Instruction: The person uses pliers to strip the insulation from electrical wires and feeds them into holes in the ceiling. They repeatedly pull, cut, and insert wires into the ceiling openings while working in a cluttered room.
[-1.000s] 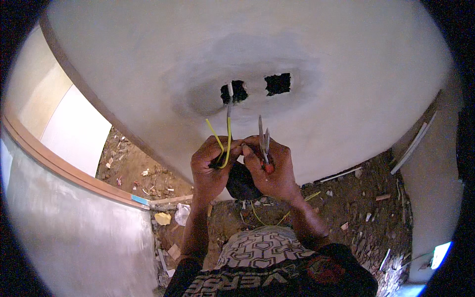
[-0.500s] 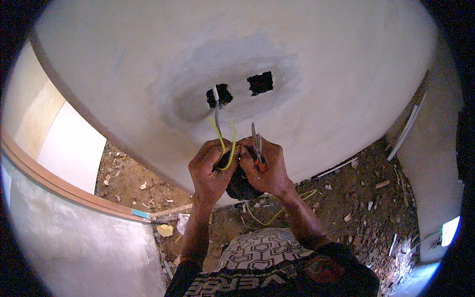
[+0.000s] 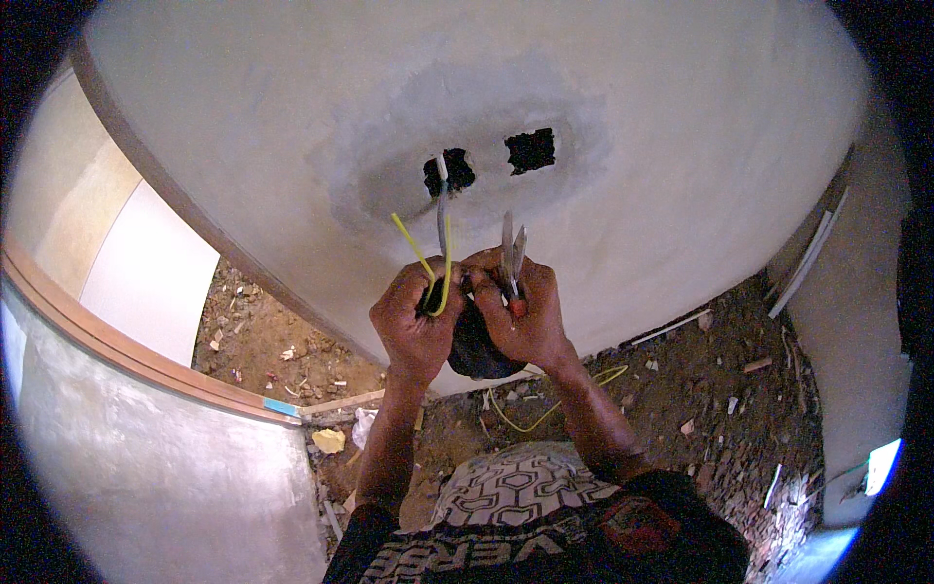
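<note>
My left hand (image 3: pixel 409 316) is closed around yellow wire (image 3: pixel 411 243), whose two lengths stick up in a V from the fist. A grey cable (image 3: pixel 442 200) comes out of the left square hole (image 3: pixel 449 172) in the wall and runs down to my hands. Against the left hand, thumb and fingers bent, is my right hand (image 3: pixel 525 311). It grips scissors (image 3: pixel 513 255) with metal blades pointing up, slightly apart, and a bit of red handle showing. What the right fingertips pinch between the hands is hidden. A dark shape (image 3: pixel 477 346) lies below them, its kind unclear.
A second square hole (image 3: pixel 530 152) sits to the right in the plastered wall (image 3: pixel 681 146). Loose yellow wire (image 3: pixel 525 425) lies on the rubble-strewn dirt floor (image 3: pixel 671 389). At left stands a low wall (image 3: pixel 175 467) with a wooden edge (image 3: pixel 117 355); white strips (image 3: pixel 803 258) lean at right.
The yellow wire's free ends have swung left. The scissors blades stand more upright, and my hands stay together. The wall holes appear a little farther right and higher in view.
</note>
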`<state>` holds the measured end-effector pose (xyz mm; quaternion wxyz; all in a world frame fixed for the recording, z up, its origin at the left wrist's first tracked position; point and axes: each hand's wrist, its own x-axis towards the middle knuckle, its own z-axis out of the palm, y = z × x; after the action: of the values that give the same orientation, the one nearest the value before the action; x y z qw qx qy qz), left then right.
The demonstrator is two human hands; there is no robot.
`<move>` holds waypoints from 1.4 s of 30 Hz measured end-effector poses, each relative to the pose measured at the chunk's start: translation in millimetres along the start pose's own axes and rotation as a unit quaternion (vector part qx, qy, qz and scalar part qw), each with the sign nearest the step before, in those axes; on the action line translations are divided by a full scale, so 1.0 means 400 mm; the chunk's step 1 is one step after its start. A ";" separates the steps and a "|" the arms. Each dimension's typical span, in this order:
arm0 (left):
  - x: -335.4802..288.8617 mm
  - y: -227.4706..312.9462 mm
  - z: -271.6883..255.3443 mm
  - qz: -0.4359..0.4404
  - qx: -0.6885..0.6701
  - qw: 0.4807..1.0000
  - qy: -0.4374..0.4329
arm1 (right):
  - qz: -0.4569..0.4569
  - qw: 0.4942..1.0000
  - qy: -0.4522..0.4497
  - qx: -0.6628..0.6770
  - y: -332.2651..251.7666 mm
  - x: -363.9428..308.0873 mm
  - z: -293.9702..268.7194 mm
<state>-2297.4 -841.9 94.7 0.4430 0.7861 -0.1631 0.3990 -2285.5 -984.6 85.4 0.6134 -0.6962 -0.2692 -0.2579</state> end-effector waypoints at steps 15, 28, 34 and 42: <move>0.008 0.003 -0.008 -0.069 -0.074 0.995 0.023 | 0.126 0.987 -0.024 0.098 0.000 0.002 0.002; 0.002 0.029 -0.003 -0.154 -0.077 0.983 0.060 | 0.042 0.997 0.013 0.068 0.017 -0.002 0.035; 0.003 0.005 -0.013 -0.225 -0.138 0.963 0.054 | 0.057 0.992 0.026 0.114 0.028 -0.007 0.052; -0.007 -0.026 0.006 -0.293 -0.227 0.927 0.052 | 0.125 0.976 0.022 0.178 0.045 -0.014 0.045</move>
<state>-2291.5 -838.4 86.1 0.7150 0.6550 0.0118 0.2442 -2276.5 -968.8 66.6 0.7605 -0.5982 -0.2083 -0.1425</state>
